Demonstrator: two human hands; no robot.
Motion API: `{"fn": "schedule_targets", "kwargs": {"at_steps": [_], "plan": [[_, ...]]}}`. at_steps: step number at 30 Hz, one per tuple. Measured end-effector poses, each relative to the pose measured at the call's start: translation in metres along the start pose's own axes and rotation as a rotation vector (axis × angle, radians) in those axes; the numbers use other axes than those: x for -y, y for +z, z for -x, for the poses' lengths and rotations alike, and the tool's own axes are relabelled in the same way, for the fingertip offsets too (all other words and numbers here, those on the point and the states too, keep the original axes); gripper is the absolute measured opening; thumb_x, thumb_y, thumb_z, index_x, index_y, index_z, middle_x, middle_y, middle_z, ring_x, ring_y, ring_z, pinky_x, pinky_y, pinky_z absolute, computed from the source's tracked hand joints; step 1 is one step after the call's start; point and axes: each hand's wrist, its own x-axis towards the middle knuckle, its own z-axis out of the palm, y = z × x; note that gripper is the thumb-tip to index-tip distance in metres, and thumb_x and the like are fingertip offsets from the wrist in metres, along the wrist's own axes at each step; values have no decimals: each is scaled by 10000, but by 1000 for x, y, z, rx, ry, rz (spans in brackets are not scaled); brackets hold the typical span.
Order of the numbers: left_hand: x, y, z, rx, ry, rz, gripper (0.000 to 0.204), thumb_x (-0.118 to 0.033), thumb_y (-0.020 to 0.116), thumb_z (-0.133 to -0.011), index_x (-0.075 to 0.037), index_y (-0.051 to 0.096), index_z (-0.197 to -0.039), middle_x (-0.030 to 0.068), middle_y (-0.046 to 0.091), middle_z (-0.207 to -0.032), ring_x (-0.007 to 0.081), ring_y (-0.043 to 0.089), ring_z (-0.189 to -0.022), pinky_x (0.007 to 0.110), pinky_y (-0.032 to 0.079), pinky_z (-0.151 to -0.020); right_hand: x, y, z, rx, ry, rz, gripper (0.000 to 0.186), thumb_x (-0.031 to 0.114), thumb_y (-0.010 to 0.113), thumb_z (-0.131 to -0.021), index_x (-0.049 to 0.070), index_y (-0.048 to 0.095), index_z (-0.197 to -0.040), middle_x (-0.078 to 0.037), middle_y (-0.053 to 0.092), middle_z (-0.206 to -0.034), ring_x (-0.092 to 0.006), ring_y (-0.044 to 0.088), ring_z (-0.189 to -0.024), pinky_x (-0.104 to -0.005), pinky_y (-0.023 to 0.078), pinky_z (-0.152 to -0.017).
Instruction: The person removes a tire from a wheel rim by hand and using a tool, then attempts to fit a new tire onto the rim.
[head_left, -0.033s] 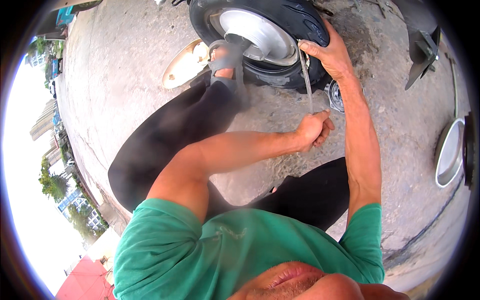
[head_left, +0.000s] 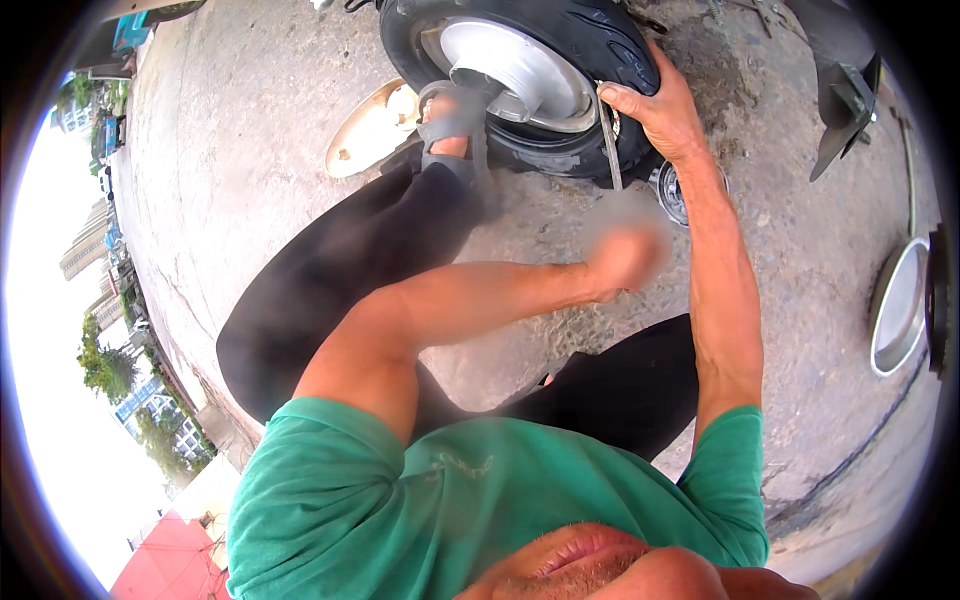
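Down on the concrete ground (head_left: 250, 180) lies a small black wheel (head_left: 530, 75), a rubber tyre around a silver metal rim (head_left: 515, 70). It rests on its side at the top of the view. A foot in a grey sandal (head_left: 452, 125) presses on its near edge, with the black trouser leg (head_left: 340, 290) stretching back toward the person. The wheel looks heavy, and the rubber looks thick and stiff, so it likely takes a strong push to bend. The outer tread is a good place to hold it.

The right hand (head_left: 665, 115) is clamped over the tyre's right edge, fingers curled on the rubber. Just beside the thumb, a thin metal tyre lever (head_left: 610, 150) sticks in between the tyre and the rim. The lever is long, hard and probably smooth, so it could slip. Its long line runs up and down in the view, tip at the rim, free end pointing back toward the person. The free end is the best place to grab it.

The left hand (head_left: 625, 255) is a closed fist just below the lever's free end. It is blurred, so I cannot tell if it holds anything.

A cream plastic cover (head_left: 365, 135) lies left of the wheel. A shiny metal bowl (head_left: 898, 305) sits far right. A small round metal part (head_left: 672, 190) lies near the right wrist.
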Motion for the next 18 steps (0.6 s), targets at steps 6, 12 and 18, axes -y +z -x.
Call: {"fn": "schedule_targets", "kwargs": {"at_steps": [6,12,18], "plan": [[0,-56,-18,-55,384,-316,486,-402,435,-1049,7,605,-847,66,489,-528,150,421,-402,321,314,-403,-15,-2,-3,-34,-74,20,743,273,864,-700,-44,583,-1310,-122,713,-1099,-183,669,-969,-327,525,-895],[13,-41,-31,-212,572,-357,516,-427,416,-1062,-4,585,-820,56,492,-565,148,425,-440,319,315,-414,-9,0,-6,-4,-29,6,678,254,846,-708,-39,613,-1273,-119,720,-1076,-172,664,-961,-323,523,-893],[4,6,37,-85,57,54,523,-432,422,-1065,-3,576,-809,43,498,-588,146,427,-456,323,340,-429,-14,-11,-4,13,-13,-14,639,270,844,-708,-41,626,-1223,-89,723,-1008,-152,656,-899,-319,527,-852]]}}
